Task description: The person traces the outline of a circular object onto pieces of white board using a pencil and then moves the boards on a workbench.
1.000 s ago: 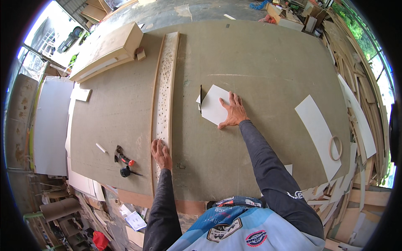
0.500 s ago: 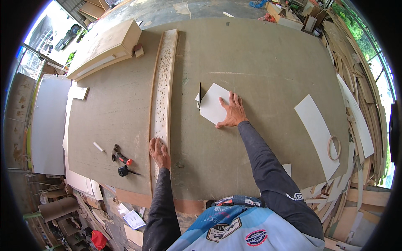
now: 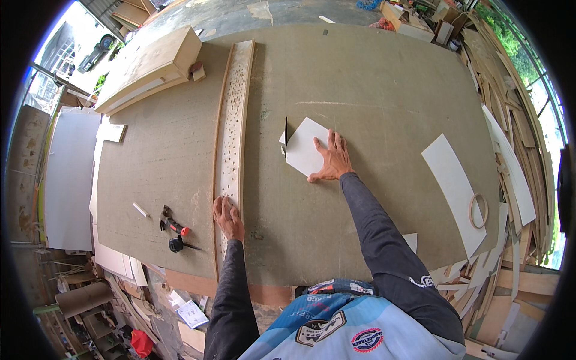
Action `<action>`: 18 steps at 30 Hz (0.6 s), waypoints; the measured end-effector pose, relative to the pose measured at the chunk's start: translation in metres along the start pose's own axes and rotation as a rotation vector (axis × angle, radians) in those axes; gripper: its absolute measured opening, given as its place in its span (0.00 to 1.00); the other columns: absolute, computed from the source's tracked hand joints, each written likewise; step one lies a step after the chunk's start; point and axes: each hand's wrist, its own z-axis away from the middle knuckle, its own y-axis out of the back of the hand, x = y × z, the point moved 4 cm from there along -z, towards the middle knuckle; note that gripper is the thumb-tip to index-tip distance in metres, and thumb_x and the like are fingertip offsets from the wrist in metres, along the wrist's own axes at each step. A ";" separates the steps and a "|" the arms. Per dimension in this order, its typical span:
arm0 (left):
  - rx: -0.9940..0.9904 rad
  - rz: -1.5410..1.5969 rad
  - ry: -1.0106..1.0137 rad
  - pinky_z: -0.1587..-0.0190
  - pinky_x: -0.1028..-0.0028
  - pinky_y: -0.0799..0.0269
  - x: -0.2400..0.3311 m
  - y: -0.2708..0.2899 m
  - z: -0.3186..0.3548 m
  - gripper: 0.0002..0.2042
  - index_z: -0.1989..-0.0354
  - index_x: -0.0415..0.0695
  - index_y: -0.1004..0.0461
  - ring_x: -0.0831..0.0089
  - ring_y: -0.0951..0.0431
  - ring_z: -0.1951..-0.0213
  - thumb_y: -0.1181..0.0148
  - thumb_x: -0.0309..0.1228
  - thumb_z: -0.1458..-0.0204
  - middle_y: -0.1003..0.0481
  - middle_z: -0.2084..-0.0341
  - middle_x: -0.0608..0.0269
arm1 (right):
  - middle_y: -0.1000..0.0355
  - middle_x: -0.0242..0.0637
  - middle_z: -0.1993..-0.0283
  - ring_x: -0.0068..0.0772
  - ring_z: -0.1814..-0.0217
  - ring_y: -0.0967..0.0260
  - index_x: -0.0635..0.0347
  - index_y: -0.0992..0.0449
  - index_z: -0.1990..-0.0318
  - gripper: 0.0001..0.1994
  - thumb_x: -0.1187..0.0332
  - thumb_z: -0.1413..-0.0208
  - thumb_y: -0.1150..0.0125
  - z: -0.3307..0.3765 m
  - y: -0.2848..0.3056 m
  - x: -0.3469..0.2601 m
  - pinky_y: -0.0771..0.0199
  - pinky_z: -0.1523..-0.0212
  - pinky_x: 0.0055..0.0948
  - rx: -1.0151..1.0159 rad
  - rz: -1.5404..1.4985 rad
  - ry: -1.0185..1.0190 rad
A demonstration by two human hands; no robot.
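Observation:
A long, narrow board [image 3: 233, 102] with raised wooden edges and a white face dotted with dark specks or holes runs away from me along the table. Near its close end my left hand [image 3: 228, 219] lies on it, fingers forward across the face and nothing lifted. My right hand [image 3: 334, 158] is spread, its fingertips and thumb pressing on a white angular panel [image 3: 303, 146]. At that panel's left side a thin black edge stands up, with a small pale piece [image 3: 282, 143] just beyond it. The palm hides part of the panel's right side.
On the worktable [image 3: 360, 78] a hammer [image 3: 174, 223] and a black tape measure [image 3: 177, 245] lie left of the board. A wooden box [image 3: 150, 66] sits far left. To the right are a white strip [image 3: 453, 186] and a ring-shaped roll [image 3: 475, 222]; stacked offcuts [image 3: 516, 120] line that side.
Almost nothing differs. Both hands keep their places on the board and the white panel, apart from a very slight shift of the whole view.

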 end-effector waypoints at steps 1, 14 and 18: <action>0.003 0.007 0.006 0.26 0.54 0.49 -0.001 0.000 0.000 0.23 0.38 0.45 0.24 0.52 0.39 0.29 0.46 0.32 0.43 0.34 0.32 0.50 | 0.62 0.69 0.20 0.70 0.17 0.66 0.47 0.42 0.23 0.68 0.35 0.80 0.20 0.000 0.000 0.000 0.63 0.20 0.63 0.013 -0.004 0.008; -0.002 0.001 -0.003 0.26 0.54 0.49 -0.001 0.000 0.000 0.23 0.38 0.45 0.25 0.51 0.39 0.29 0.47 0.31 0.43 0.34 0.32 0.49 | 0.64 0.68 0.19 0.70 0.17 0.67 0.47 0.43 0.22 0.68 0.36 0.79 0.20 0.000 0.001 -0.001 0.63 0.20 0.62 -0.006 -0.003 -0.024; -0.002 -0.016 -0.016 0.26 0.54 0.49 -0.001 0.000 0.000 0.23 0.37 0.44 0.25 0.50 0.39 0.29 0.47 0.29 0.42 0.34 0.32 0.48 | 0.62 0.68 0.20 0.69 0.17 0.68 0.48 0.42 0.23 0.68 0.35 0.79 0.21 -0.001 -0.003 0.000 0.64 0.20 0.62 0.020 -0.013 -0.018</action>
